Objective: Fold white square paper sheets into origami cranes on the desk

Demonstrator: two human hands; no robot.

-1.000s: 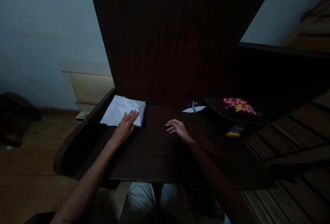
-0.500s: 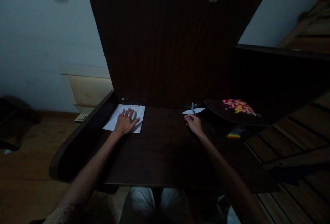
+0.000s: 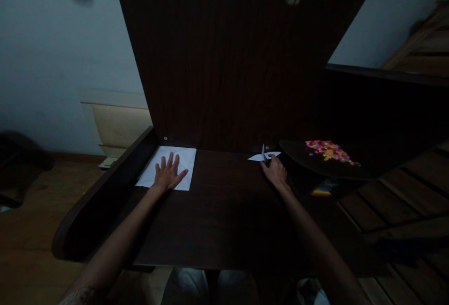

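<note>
My left hand [image 3: 167,175] lies flat with fingers spread on a square sheet of white paper [image 3: 189,156] at the left of the dark wooden desk. Toward the back right of the desktop stands a white folded paper crane [image 3: 257,157], its pointed parts sticking out to both sides and upward. My right hand [image 3: 276,172] is at the crane's near right side, thumb and index finger curled around its lower part. Dim light and the fingers partly hide the grip.
Many small pink, red and yellow pieces [image 3: 329,150] lie on a raised dark shelf [image 3: 298,157] at the right. Below the shelf is a rainbow-coloured item [image 3: 322,192]. A raised side board [image 3: 105,192] bounds the desk's left, and a tall dark panel [image 3: 224,71] its back.
My right hand has moved slightly right, and its thumb and index finger have parted and come around the crane. My left hand stays spread on the paper. The view has shifted a little.
</note>
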